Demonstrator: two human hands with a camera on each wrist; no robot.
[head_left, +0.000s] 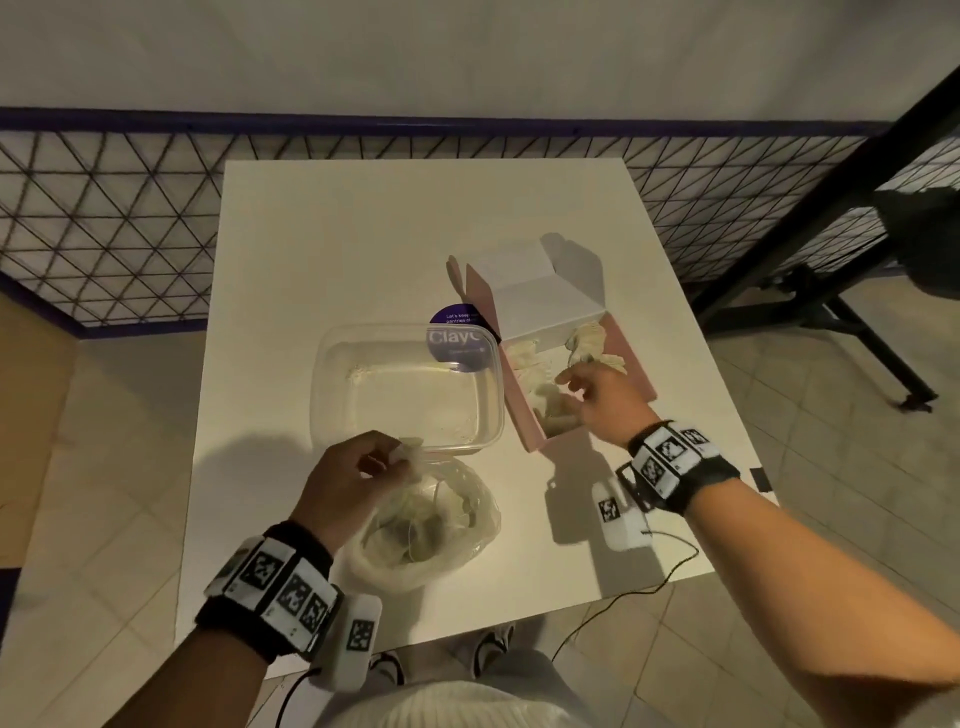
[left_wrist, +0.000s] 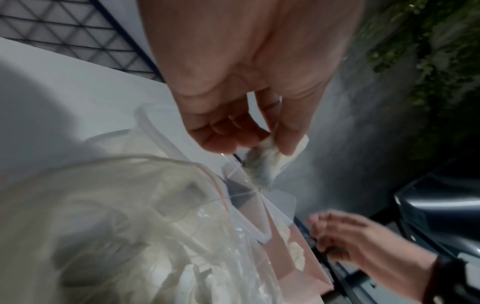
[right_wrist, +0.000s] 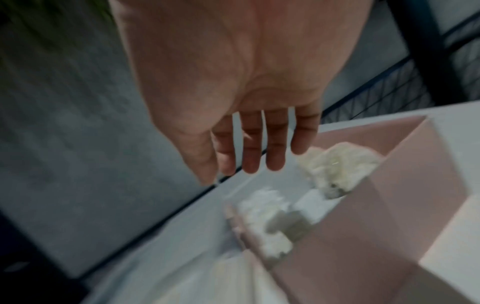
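The person stands at the near edge of a white worktop (head_left: 363, 234). Their left hand (head_left: 348, 478) has its grip closed to a pinch: thumb and fingertips nip a small white sachet (left_wrist: 262, 162) by its top, and the other fingers are curled in. The sachet hangs just over the open mouth of a clear plastic bag (head_left: 431, 525), which lies on the near part of the worktop with more such pieces inside. Just beyond the bag sits a clear tub (head_left: 319, 395). To the right of the tub is a pink box (head_left: 524, 415), its lid flapped back, with pale sachets (head_left: 587, 338) lying in it. The right hand (head_left: 602, 395) hovers over the box, its grip slack and open, fingers fairly straight, with nothing in it.
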